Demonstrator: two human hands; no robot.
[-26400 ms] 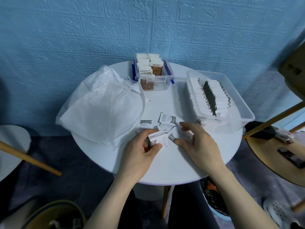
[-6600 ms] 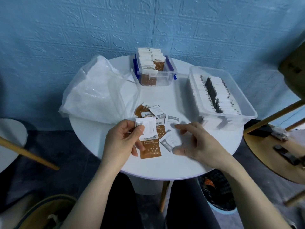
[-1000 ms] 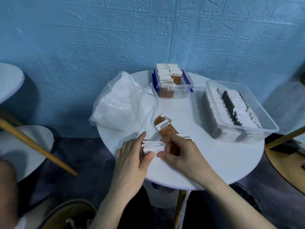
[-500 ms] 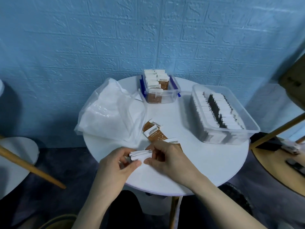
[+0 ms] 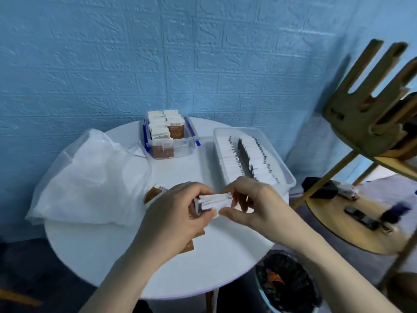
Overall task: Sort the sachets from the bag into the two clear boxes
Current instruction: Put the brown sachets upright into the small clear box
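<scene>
On my head camera, the only view I have, my left hand [image 5: 178, 213] grips one end of a small stack of white sachets [image 5: 215, 201], fingers curled round it and thumb underneath. My right hand [image 5: 252, 205] pinches the other end of the same stack between thumb and forefinger. The stack is held above the near middle of the round white table [image 5: 108, 256], fanned a little at the edges; I cannot count the sachets in it, and their print is too blurred to read.

Beneath my left hand lie brown sachets [image 5: 155, 192], mostly hidden by it: one pokes out on the far side, and a corner of another shows by my wrist. How many lie there I cannot tell.

The crumpled clear bag [image 5: 90, 181] sprawls over the left of the table; I cannot make out whether anything is inside. At the far edge stands the small clear box [image 5: 169, 138] with blue clips, packed with upright brown-and-white sachets. To the right, the long clear box [image 5: 252, 154] holds rows of white sachets standing on edge; my right hand covers its near corner.

Off to the right a wooden stool [image 5: 352, 224] carries dark items, smeared by motion, and a dark bin [image 5: 286, 283] sits under the table, partly cut off by my right forearm.
</scene>
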